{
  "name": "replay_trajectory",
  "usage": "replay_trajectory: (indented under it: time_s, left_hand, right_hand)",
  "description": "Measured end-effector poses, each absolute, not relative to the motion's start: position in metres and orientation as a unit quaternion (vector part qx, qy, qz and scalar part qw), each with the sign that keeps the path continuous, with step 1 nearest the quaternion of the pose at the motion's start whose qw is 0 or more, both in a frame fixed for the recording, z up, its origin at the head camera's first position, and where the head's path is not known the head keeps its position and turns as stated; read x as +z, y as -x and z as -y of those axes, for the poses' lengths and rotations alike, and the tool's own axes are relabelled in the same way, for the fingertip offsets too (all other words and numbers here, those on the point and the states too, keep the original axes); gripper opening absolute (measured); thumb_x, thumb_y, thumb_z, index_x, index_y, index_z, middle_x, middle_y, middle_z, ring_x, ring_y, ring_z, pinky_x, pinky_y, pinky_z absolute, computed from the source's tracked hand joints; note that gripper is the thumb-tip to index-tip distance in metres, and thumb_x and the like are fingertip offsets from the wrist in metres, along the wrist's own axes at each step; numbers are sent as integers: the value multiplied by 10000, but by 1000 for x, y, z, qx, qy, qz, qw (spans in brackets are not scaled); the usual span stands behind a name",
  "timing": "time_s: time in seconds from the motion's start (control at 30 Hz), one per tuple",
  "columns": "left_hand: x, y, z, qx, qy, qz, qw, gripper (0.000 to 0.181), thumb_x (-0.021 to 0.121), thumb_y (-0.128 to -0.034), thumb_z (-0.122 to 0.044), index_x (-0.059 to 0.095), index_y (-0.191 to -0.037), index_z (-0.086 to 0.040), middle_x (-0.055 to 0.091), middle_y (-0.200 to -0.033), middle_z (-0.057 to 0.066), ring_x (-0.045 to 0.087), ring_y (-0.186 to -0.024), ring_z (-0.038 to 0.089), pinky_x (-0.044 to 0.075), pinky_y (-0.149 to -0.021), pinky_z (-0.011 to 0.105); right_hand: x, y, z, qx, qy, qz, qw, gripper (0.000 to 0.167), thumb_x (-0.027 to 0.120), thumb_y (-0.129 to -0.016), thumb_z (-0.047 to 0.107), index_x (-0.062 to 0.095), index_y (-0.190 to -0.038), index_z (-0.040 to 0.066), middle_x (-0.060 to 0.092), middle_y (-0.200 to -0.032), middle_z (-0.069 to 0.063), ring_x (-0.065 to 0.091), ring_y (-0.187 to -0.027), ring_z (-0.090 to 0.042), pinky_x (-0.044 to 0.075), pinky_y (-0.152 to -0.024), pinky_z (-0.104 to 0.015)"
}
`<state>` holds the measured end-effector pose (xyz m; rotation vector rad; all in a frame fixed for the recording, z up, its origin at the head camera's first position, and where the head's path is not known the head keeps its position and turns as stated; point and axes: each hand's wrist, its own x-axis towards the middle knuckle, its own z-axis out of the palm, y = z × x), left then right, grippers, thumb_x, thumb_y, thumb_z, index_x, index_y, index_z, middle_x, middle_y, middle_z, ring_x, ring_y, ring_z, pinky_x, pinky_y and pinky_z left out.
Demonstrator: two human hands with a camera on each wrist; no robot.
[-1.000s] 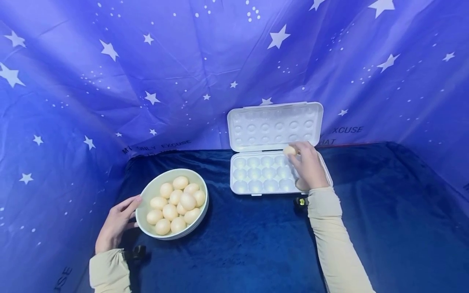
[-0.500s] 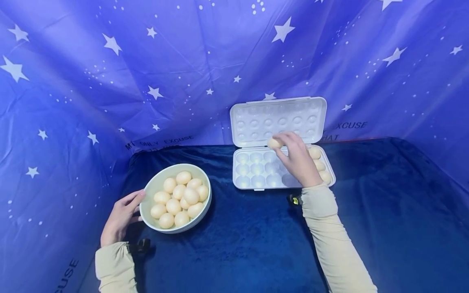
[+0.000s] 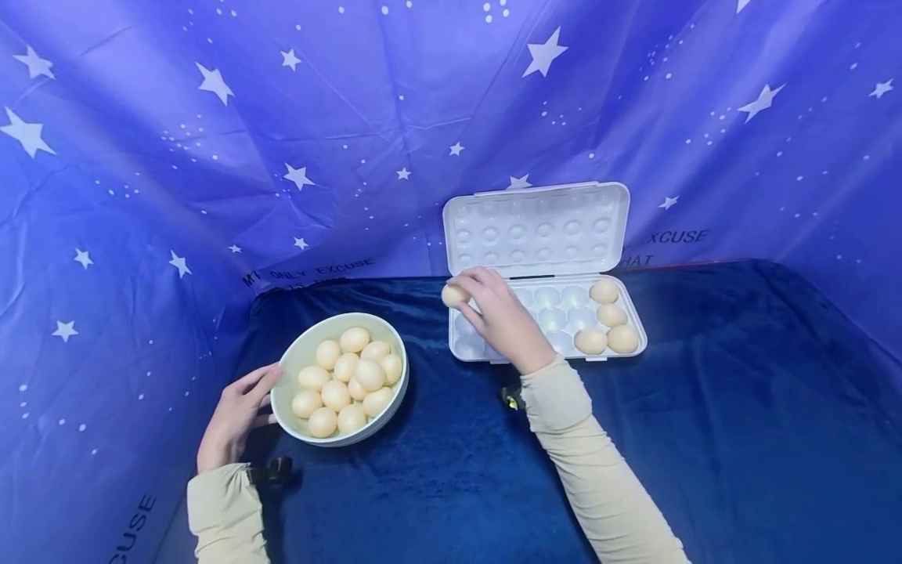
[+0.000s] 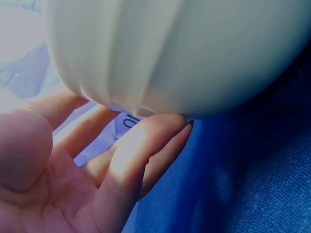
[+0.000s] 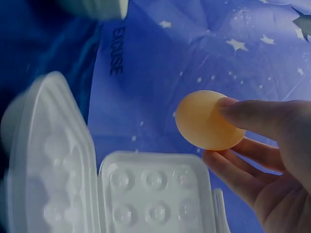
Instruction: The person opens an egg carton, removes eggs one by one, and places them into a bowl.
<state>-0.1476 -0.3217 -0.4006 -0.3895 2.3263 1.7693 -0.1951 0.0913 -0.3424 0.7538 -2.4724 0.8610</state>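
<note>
A pale egg (image 3: 455, 295) is pinched between the thumb and fingertips of my right hand (image 3: 502, 319). It hovers over the left end of the white egg box (image 3: 617, 278); in the right wrist view the egg (image 5: 206, 121) shows clear of the box. Several eggs (image 3: 611, 315) sit in the right-hand hollows, while the leftmost ones are partly hidden by my hand. My left hand (image 3: 236, 415) holds the left side of a light green bowl (image 3: 404, 392) full of eggs (image 3: 345, 368). From the left wrist, its fingers (image 4: 131, 150) touch the bowl's outer wall.
The box's lid (image 3: 539, 231) stands raised behind its base, near the blue star-patterned curtain (image 3: 380, 102). Dark blue cloth (image 3: 423, 486) covers the table between and in front of the bowl and box. Black wrist straps show at both sleeves.
My right hand has carried the egg leftward across the box, from its right part to its left end, uncovering eggs on the right. My left hand stays at the bowl; the head view shifted slightly.
</note>
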Motion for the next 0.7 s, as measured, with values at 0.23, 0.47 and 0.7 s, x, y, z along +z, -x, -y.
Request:
replay_trajectory:
  time_s: [0.23,0.47,0.7]
  left_hand:
    - [-401,147,322,602,132,-782,94,629,596,-988,-426,454,-1463,-40,644,-941,-244,667,-850,-19,603,-704,284]
    - [-399,146,320,599,120,-786,90,576,602,-979,-450,520,-1405,-70,651,-940,-245,671,-858,-18,604,-703,287]
    - [-399,146,321,593,121,-791,92,614,604,-976,-454,499,-1428,-52,649,-943,-242,670,-855,-16,604,-701,288]
  right_hand:
    - [-339,189,-67,329,-283,878,200,240,658,-952,67,670,-1188,20,631,-1189,-126,563,-1150,-288,467,-1032,-413]
    - [-342,177,-43,343,-296,871,192,230,664,-957,104,680,-1180,53,635,-1181,-95,574,-1119,-256,485,-1002,-389]
    - [-343,164,-12,332,-329,869,161,251,628,-986,145,665,-1225,78,619,-1223,-80,558,-1133,-234,478,-1009,-363]
